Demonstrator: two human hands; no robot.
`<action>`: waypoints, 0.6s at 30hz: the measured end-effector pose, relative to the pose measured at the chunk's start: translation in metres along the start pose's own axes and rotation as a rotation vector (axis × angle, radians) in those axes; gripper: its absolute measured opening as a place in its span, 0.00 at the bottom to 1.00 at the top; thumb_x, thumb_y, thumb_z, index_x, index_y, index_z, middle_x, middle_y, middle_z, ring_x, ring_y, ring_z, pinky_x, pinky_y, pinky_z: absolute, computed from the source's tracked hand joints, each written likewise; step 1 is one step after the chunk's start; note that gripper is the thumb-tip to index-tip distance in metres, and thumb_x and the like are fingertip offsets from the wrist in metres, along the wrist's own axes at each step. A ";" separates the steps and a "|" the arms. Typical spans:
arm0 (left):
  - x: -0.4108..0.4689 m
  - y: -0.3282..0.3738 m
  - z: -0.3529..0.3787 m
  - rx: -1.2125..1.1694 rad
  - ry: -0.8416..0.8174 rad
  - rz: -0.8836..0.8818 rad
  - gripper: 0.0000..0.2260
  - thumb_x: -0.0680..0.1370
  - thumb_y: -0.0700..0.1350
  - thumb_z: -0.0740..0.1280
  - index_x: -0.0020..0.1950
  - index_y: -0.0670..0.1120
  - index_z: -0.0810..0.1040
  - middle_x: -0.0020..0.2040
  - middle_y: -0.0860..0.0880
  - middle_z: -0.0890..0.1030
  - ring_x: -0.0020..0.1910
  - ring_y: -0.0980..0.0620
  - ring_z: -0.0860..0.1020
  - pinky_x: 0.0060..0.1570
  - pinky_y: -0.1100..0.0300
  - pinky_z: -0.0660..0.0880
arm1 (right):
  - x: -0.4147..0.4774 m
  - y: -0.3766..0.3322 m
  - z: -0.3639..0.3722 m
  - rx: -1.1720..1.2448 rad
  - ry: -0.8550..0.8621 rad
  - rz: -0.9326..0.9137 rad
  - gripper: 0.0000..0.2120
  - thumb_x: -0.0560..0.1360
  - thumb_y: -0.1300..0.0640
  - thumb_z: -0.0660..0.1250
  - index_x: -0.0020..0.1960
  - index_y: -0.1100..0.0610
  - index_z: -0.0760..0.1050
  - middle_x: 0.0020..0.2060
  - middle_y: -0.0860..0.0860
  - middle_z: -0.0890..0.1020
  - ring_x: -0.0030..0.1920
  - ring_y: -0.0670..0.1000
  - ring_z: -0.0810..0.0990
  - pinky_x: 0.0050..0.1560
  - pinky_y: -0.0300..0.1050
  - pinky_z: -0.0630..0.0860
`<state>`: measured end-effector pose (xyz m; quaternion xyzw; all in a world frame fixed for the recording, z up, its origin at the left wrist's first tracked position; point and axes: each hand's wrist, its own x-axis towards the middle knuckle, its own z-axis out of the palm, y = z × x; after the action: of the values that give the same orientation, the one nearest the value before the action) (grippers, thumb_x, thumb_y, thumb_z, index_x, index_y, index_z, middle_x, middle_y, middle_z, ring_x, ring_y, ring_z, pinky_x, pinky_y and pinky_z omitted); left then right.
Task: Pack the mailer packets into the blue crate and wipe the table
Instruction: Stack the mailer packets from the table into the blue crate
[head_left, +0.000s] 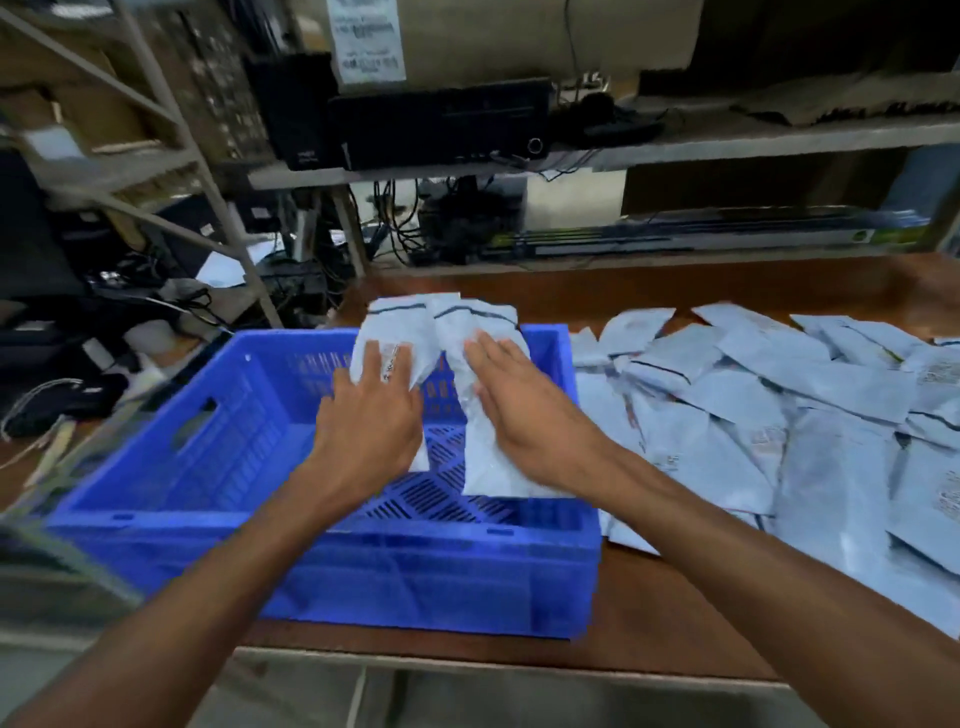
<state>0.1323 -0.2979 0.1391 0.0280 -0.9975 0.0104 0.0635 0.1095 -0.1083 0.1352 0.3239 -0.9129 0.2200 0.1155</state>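
Observation:
A blue plastic crate (171, 483) sits on the brown table (649, 639) in front of me. Over its inside, my left hand (371, 415) grips one white mailer packet (384, 332) and my right hand (524, 415) grips another mailer packet (483, 467). Both packets stand nearly upright, side by side, leaning toward the crate's far wall. The lower part of the crate floor shows bare slats. To the right of the crate lies a wide pile of white mailer packets (769, 415), overlapping each other on the table.
Behind the table stand metal shelves (675, 150) with black electronic boxes, cables and cardboard. Left of the crate a cluttered lower surface (78, 364) holds cables and dark items. The table's near edge (467, 662) runs just below the crate.

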 end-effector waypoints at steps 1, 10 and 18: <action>0.002 -0.009 0.007 0.000 -0.061 -0.025 0.26 0.82 0.54 0.43 0.78 0.45 0.55 0.79 0.40 0.49 0.72 0.30 0.58 0.61 0.34 0.69 | 0.009 -0.004 0.016 -0.053 -0.073 0.002 0.25 0.83 0.61 0.52 0.79 0.63 0.52 0.79 0.58 0.54 0.79 0.58 0.52 0.78 0.51 0.51; 0.040 -0.011 0.069 0.067 -0.735 0.241 0.25 0.85 0.48 0.50 0.81 0.53 0.46 0.79 0.43 0.33 0.77 0.31 0.44 0.70 0.36 0.59 | 0.027 0.019 0.074 -0.278 -0.661 0.316 0.15 0.82 0.62 0.52 0.64 0.66 0.69 0.68 0.61 0.67 0.71 0.61 0.63 0.67 0.53 0.63; 0.055 -0.012 0.096 0.135 -1.030 0.317 0.46 0.77 0.67 0.62 0.78 0.53 0.31 0.76 0.47 0.27 0.75 0.42 0.63 0.58 0.55 0.77 | 0.031 0.026 0.108 -0.437 -1.204 0.480 0.56 0.73 0.39 0.70 0.77 0.51 0.28 0.76 0.57 0.31 0.75 0.62 0.61 0.71 0.55 0.65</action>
<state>0.0665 -0.3148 0.0507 -0.1171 -0.8887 0.0687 -0.4380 0.0615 -0.1585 0.0428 0.1475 -0.8880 -0.1683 -0.4017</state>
